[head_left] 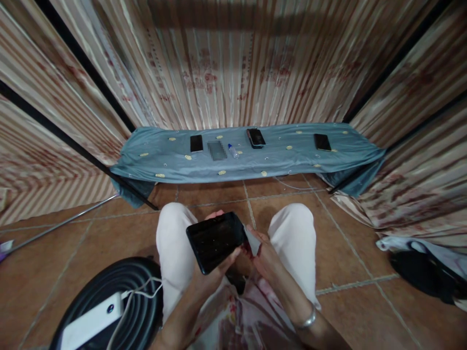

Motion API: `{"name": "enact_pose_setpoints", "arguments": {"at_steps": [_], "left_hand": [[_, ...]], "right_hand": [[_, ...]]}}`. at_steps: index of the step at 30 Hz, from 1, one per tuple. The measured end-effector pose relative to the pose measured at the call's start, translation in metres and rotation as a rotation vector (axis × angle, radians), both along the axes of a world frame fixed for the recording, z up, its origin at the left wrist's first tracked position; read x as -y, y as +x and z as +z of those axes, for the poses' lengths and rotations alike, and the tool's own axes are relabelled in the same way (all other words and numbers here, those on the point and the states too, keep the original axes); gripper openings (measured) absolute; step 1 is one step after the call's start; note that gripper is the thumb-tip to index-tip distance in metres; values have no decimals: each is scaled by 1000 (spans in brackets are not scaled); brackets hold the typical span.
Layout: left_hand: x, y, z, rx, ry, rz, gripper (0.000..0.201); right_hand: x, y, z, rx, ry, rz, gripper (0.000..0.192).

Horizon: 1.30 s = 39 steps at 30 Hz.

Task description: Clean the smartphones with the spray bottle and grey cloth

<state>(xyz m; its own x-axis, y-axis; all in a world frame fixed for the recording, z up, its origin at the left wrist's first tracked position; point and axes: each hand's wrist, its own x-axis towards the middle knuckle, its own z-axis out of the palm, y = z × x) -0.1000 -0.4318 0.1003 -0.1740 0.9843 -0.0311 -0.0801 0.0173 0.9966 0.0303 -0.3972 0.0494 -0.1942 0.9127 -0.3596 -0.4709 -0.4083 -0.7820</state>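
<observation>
My left hand [213, 270] holds a black phone [216, 240] above my lap, screen up, with the fingers curled round its underside. Beside the phone's right edge, my right hand [263, 255] pinches a small grey cloth or film [252, 240] that touches that edge. I sit with both knees in white trousers [175, 243] on a brown tiled floor.
A low bench under a blue-grey cloth [160, 153] stands ahead, carrying three dark phones [196, 143] [256, 137] [322, 142], a grey sheet [217, 150] and a small bottle [233, 151]. Striped curtains surround it. A black round object with a white charger [91, 323] lies lower left; dark fabric [419, 272] lies at right.
</observation>
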Motion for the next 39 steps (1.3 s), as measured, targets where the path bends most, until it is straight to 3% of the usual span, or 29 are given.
{"name": "enact_pose_setpoints", "arguments": {"at_steps": [5,10,13,17,21,24,28,33,39], "left_hand": [[-6,-12,-10,-35,-40,125,75],[-13,-25,-23,279,-92,148,81],[-14,-28,-26,435,-122,107,74],[-12,-23,-27,498,-174,21,55],[-9,-14,-31,592,-292,-27,65],[-8,-9,-33,608,-320,-50,67],[-9,-7,-35,549,-328,-47,75],[-6,-5,-40,545,-342,-75,81],[1,3,-47,506,-309,-31,71]], "right_hand": [[17,2,-2,-15,-96,33,36],[40,20,0,6,-55,114,37],[40,36,5,102,38,45,37],[27,44,16,279,254,-42,41],[18,34,24,584,556,-76,32],[23,23,26,777,869,24,29],[31,15,22,941,1147,232,49],[22,13,11,1084,1204,149,51],[2,13,2,1142,1191,85,48]]}}
